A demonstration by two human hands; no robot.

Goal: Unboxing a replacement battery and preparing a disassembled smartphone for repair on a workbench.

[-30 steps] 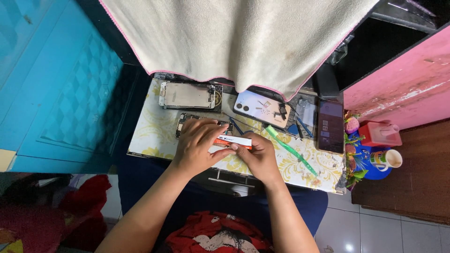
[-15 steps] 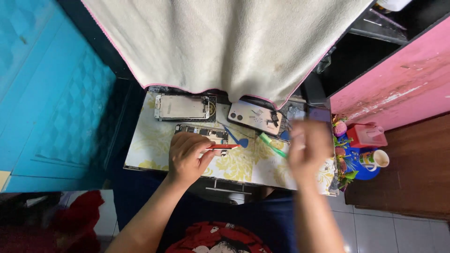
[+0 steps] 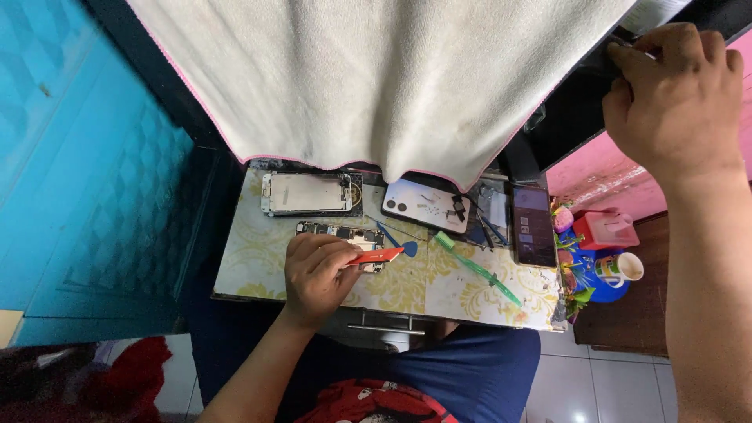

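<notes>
- Now my right hand (image 3: pixel 677 94) has left the table (image 3: pixel 407 290), gripping a dark edge up high.
- My left hand (image 3: pixel 317 276) stays closed around the red tool (image 3: pixel 376 255) over the circuit board (image 3: pixel 338 232).

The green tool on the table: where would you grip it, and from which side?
Grip the green tool at its wider end near the blue pick, coming from above. It lies flat and diagonal with bare table on both sides; that end looks broadest. The thin tip points toward the right edge. The left hand holds a red tool nearby.
</notes>
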